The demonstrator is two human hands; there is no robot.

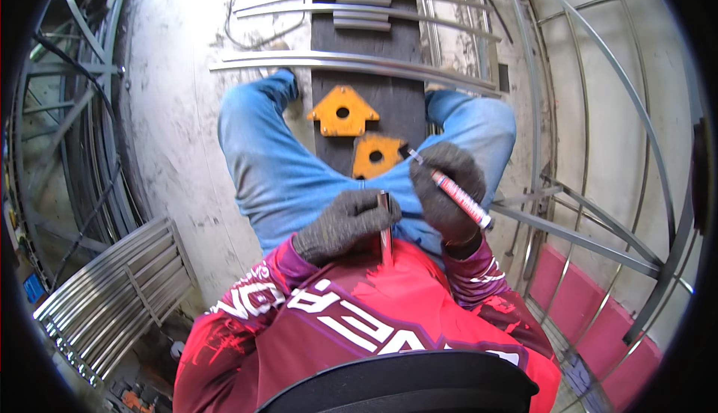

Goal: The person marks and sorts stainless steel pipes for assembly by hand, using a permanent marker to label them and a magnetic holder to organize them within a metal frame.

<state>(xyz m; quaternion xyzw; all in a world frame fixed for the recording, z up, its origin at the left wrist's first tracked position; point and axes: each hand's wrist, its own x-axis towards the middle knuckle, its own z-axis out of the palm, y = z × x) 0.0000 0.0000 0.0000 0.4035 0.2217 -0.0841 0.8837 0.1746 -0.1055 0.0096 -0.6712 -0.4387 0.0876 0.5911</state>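
On our side of the nearer orange welding magnet [389,157], our gloved left hand [338,226] pinches a short shiny metal tube [386,242] between thumb and fingers. Right of that magnet, our right hand's [440,213] fingers grip a red-and-white marker [461,199].

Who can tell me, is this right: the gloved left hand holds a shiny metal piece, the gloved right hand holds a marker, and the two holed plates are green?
No: the head view shows the two holed plates are orange, not green; the gloved left hand does hold a shiny metal piece, and the gloved right hand a marker.
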